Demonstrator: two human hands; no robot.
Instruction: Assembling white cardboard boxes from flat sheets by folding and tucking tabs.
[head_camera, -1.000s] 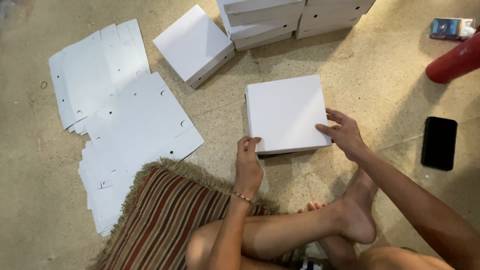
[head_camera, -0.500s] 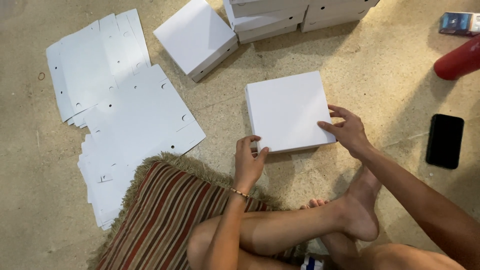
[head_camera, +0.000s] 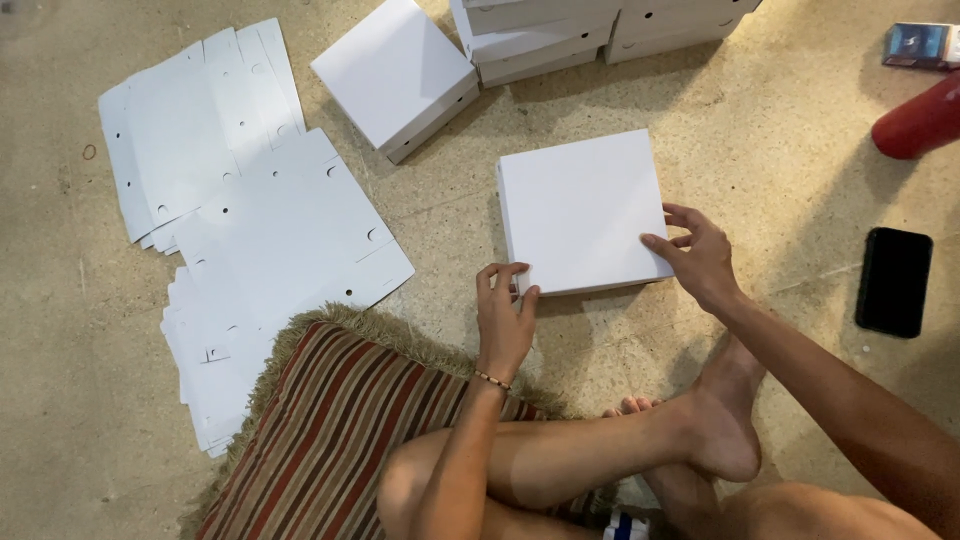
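A flat, square white cardboard box (head_camera: 585, 210), closed, lies on the speckled beige floor (head_camera: 820, 130) just above the middle of the view. The left hand (head_camera: 505, 320) touches its near left corner at about 7 o'clock of the box, fingertips curled onto the edge, the grip loose and closed on nothing. The right hand (head_camera: 700, 258) rests at the near right corner, at about 4 o'clock, fingers spread over the top and edge; its grip is likewise released, pressing rather than clasping.

At 10 o'clock from the box lies another closed white box (head_camera: 395, 72), set at an angle, and at 12 o'clock a stack of more white boxes (head_camera: 540, 30) runs along the top edge. Far to the left, at 9 o'clock, flat unfolded white cardboard blanks (head_camera: 250, 240) with small round holes lie fanned in overlapping piles. A striped fringed cushion (head_camera: 340, 430) in red, brown and cream sits at 7 o'clock, under the person's crossed legs. A black phone (head_camera: 893, 280) lies at 3 o'clock, well apart, with a red rounded object (head_camera: 920, 125) above it at 2 o'clock.
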